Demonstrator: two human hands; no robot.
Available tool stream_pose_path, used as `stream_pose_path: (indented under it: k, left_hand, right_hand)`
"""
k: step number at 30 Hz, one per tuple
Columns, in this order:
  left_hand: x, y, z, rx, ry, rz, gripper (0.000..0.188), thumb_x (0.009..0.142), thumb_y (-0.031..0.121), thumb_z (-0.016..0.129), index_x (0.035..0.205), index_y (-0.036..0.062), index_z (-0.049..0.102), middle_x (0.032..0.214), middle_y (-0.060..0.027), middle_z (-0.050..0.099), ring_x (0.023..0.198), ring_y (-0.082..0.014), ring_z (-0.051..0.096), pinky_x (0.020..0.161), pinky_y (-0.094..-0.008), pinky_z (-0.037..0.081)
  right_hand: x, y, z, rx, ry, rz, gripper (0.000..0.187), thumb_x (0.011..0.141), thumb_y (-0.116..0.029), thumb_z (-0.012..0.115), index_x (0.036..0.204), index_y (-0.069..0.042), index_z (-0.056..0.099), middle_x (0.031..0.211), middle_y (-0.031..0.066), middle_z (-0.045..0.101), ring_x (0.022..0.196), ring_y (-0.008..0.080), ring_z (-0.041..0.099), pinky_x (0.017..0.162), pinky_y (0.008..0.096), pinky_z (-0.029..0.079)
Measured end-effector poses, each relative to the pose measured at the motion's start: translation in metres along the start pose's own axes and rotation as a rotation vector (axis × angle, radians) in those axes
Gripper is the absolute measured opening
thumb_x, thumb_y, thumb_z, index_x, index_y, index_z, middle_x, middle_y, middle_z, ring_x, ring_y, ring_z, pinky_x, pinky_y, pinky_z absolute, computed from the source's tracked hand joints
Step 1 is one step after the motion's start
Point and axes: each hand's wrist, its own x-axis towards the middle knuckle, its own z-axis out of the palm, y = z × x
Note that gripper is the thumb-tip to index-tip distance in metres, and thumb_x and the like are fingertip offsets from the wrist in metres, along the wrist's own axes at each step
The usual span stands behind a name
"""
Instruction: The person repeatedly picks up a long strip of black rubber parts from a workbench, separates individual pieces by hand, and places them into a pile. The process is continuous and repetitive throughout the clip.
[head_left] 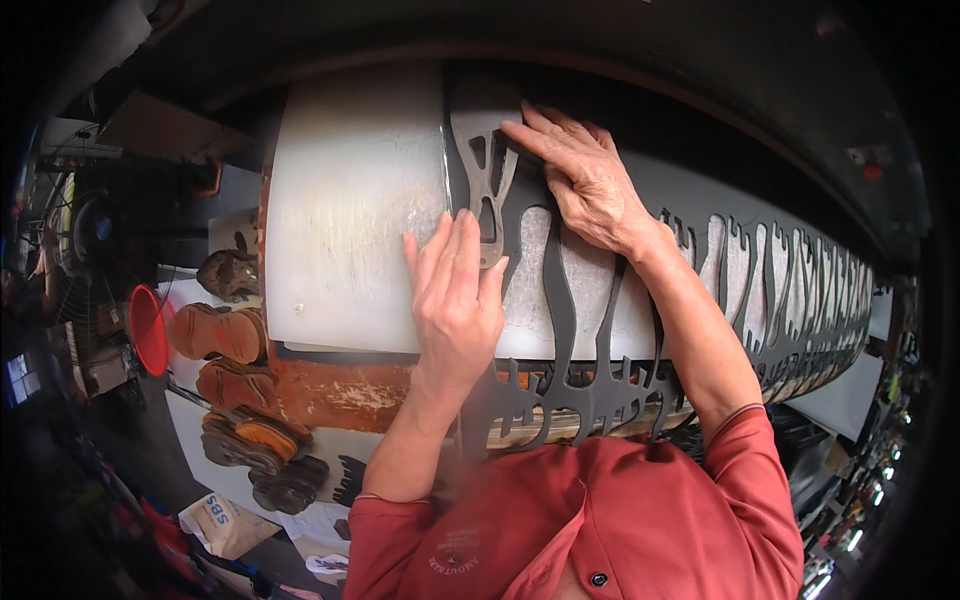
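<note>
A grey metal cutting die [483,200], long and sole-shaped with openings inside its frame, lies at the edge of a dark grey sheet [535,375]. The sheet has rows of sole-shaped cutouts. My left hand [455,300] lies at the die's near end, its fingers stretched along the left side and the thumb by the right. Stretched fingers of my right hand [590,185] touch the die's far right side, with the palm over the sheet. Under both is a worn white cutting board [360,200]. The die's far end is in shadow.
Several brown and dark sole-shaped pieces [220,335] lie in stacks left of the board, beside a red round container [149,330]. A dark machine beam [600,60] spans the far side. The cut sheet runs off to the right. A fan [95,225] stands far left.
</note>
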Motion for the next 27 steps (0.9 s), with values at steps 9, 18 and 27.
stream_pose_path:
  k: [9,18,27]
  left_hand:
    - [0.003,-0.002,0.005,0.049,0.039,0.009,0.059,0.092,0.005,0.081,0.147,-0.0037,0.061,0.135,-0.0257,0.072,0.129,-0.0428,0.066,0.119,-0.0656,0.039]
    - [0.004,-0.005,0.0,-0.029,0.07,-0.002,0.057,0.09,0.007,0.083,0.142,-0.0054,0.064,0.132,-0.0258,0.072,0.128,-0.043,0.066,0.117,-0.0608,0.042]
    - [-0.093,0.034,-0.069,-0.208,-0.059,-0.456,0.05,0.091,0.004,0.082,0.138,-0.0014,0.067,0.117,-0.0178,0.075,0.09,-0.026,0.072,0.081,-0.0395,0.059]
  right_hand:
    - [0.003,-0.005,0.006,-0.106,-0.005,-0.029,0.068,0.094,0.005,0.049,0.158,-0.016,0.054,0.16,0.0213,0.055,0.149,0.0376,0.05,0.123,0.054,0.035]
    - [0.001,-0.001,0.002,0.143,0.087,0.093,0.054,0.096,-0.005,0.061,0.15,-0.006,0.06,0.141,0.0174,0.069,0.136,0.035,0.06,0.12,0.0443,0.04]
    - [-0.125,-0.048,-0.05,0.156,0.103,0.103,0.038,0.095,0.002,0.065,0.133,0.0,0.067,0.123,0.0188,0.073,0.113,0.0373,0.071,0.1,0.044,0.056]
